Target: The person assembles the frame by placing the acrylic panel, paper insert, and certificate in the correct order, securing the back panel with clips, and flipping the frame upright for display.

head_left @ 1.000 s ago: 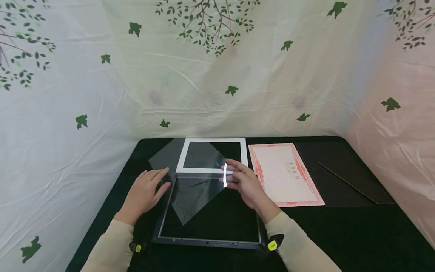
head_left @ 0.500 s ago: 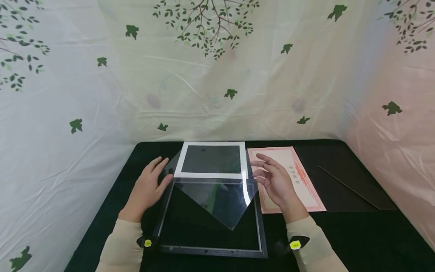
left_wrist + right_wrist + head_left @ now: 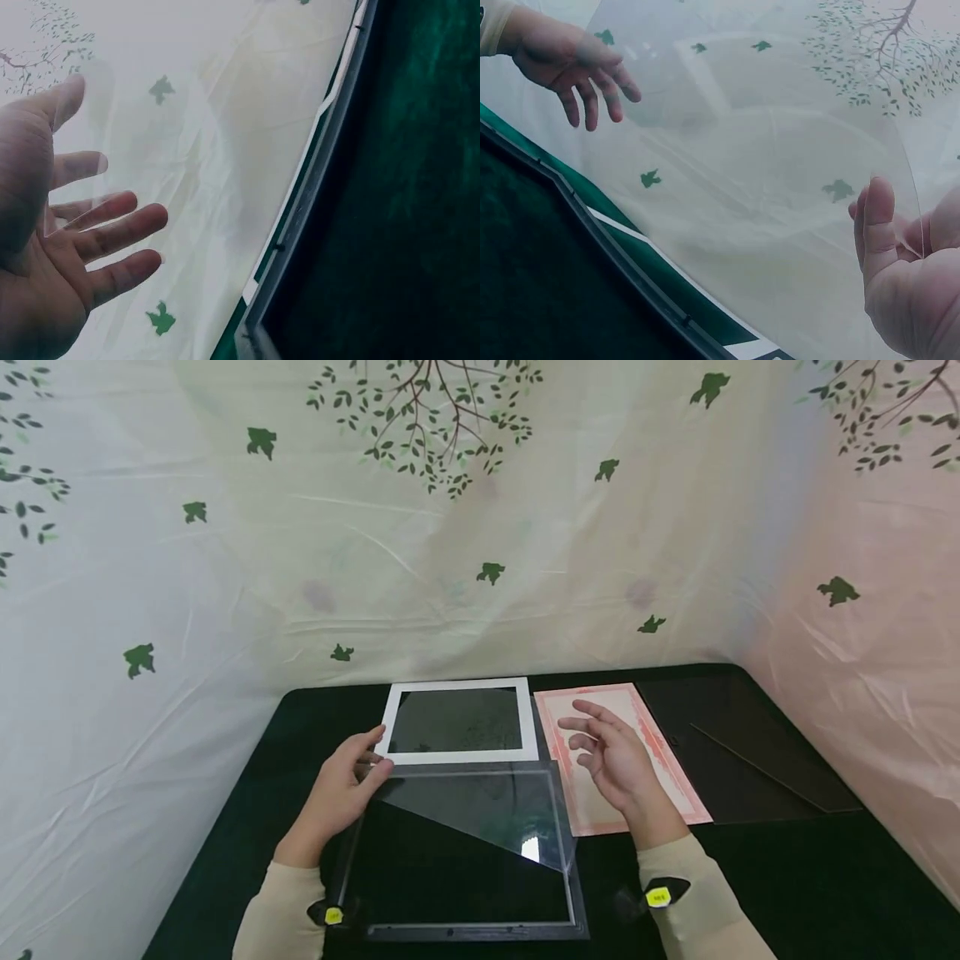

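A clear plastic sheet [image 3: 491, 814] is held tilted above a dark rectangular frame [image 3: 465, 932], between both hands. In the right wrist view, the sheet's edge runs into the right hand [image 3: 911, 277], which holds it between thumb and fingers. From the head view, that right hand appears over the pink-bordered certificate [image 3: 558, 785]. At the sheet's left side is the left hand [image 3: 341, 793], thumb toward me. Its fingers [image 3: 124, 232] are fairly straight and spread in the left wrist view, with the thumb well apart, and partly seen through the sheet.
Behind the dark frame lies a white rectangular frame [image 3: 456, 757]. A black board [image 3: 742, 710] with a thin line across it lies at the right on the dark green tabletop [image 3: 780, 893]. A pale leaf-printed curtain [image 3: 420, 568] surrounds the table.
The clear sheet has turned, its lower corner swinging right from over the dark frame's left part to its right side. The right hand has moved right, then stayed near there; the left has come closer to the frame.
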Demonstrator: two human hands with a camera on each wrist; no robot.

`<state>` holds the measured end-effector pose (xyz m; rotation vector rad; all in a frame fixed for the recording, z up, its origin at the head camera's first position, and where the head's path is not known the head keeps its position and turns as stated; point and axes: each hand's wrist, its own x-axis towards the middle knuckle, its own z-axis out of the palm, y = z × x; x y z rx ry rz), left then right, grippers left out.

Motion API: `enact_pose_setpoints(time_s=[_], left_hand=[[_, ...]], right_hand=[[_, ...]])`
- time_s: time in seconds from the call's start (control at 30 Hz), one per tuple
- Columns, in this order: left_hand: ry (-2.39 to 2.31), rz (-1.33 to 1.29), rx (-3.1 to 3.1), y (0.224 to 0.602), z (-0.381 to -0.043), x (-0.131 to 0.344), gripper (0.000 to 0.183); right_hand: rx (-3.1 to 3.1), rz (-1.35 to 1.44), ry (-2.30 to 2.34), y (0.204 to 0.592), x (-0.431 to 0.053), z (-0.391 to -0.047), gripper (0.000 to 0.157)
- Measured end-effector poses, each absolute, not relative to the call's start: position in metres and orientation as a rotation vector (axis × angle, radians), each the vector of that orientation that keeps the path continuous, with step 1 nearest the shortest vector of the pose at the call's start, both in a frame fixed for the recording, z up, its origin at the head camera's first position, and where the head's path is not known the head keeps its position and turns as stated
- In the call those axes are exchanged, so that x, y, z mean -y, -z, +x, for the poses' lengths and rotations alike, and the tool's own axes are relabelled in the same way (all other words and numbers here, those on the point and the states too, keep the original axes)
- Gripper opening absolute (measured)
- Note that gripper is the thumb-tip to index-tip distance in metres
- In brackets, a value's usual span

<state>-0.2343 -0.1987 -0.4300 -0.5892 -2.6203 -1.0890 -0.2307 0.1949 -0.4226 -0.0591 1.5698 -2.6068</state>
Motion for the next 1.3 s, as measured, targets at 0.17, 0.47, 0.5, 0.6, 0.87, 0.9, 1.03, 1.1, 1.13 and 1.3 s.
enact_pose_setpoints(time_s=[0.17, 0.47, 0.5, 0.6, 0.87, 0.9, 1.03, 1.1, 1.13, 1.3], left_hand=[[1.025, -0.527, 2.643, 0.431, -0.234, 0.191, 0.057], [0.980, -0.454, 2.629, 0.429, -0.235, 0.185, 0.059], [0.978, -0.448, 2.627, 0.429, -0.235, 0.184, 0.059], [0.959, -0.417, 2.623, 0.429, -0.234, 0.183, 0.060], [0.917, -0.255, 2.580, 0.430, -0.233, 0.181, 0.066], [0.918, -0.243, 2.577, 0.430, -0.234, 0.181, 0.066], [0.932, -0.242, 2.590, 0.430, -0.235, 0.179, 0.068], [0.937, -0.252, 2.609, 0.430, -0.235, 0.178, 0.068], [0.938, -0.258, 2.622, 0.431, -0.235, 0.178, 0.068], [0.920, -0.311, 2.702, 0.433, -0.233, 0.178, 0.067]], right_hand=[[-1.663, -0.050, 2.579, 0.420, -0.196, -0.233, 0.038], [-1.668, -0.032, 2.591, 0.417, -0.196, -0.236, 0.045], [-1.650, -0.040, 2.599, 0.418, -0.196, -0.235, 0.046], [-1.628, -0.061, 2.600, 0.417, -0.197, -0.232, 0.052], [-1.892, -0.220, 2.380, 0.414, -0.189, -0.228, 0.062], [-1.905, -0.244, 2.358, 0.414, -0.187, -0.227, 0.062], [-1.875, -0.296, 2.357, 0.415, -0.183, -0.226, 0.063], [-1.849, -0.302, 2.370, 0.416, -0.182, -0.227, 0.063], [-1.839, -0.303, 2.371, 0.417, -0.182, -0.227, 0.064], [-1.805, -0.326, 2.355, 0.420, -0.183, -0.228, 0.071]])
